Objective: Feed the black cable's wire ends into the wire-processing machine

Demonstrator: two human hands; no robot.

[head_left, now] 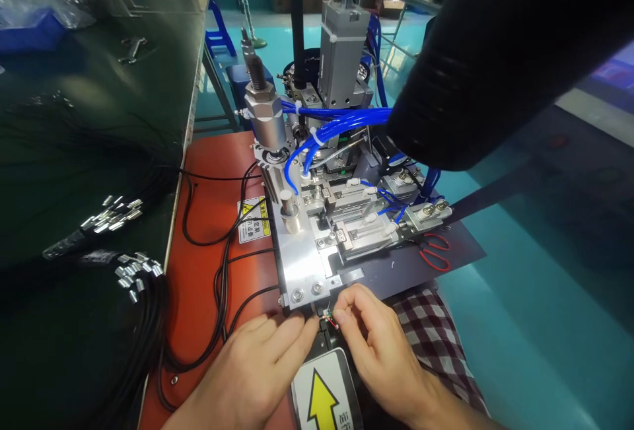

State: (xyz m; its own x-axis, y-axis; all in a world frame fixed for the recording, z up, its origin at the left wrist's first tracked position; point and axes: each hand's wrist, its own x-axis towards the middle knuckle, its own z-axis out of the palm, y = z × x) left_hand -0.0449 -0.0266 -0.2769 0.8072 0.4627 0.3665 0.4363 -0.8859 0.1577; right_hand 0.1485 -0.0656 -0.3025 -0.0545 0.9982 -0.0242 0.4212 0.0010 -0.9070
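At the front edge of a metal fixture (304, 265), both hands meet over a few thin coloured wires (329, 318) in red, white and green. My right hand (384, 344) pinches these wires between thumb and index finger, the other fingers curled. My left hand (262, 360) lies to the left with its fingers pressed together, the fingertips close to the wires' left side. What the left fingers hold underneath is hidden. Just below the wires is a white plate with a yellow arrow (321, 397).
Black cables (222, 271) loop over the red machine base (208, 179). Bundles of cables with metal ends (141, 275) lie on the dark table (99, 152) at left. Red-handled scissors (436, 251) rest at right. A black tube (446, 100) hangs overhead, near blue air hoses (347, 119).
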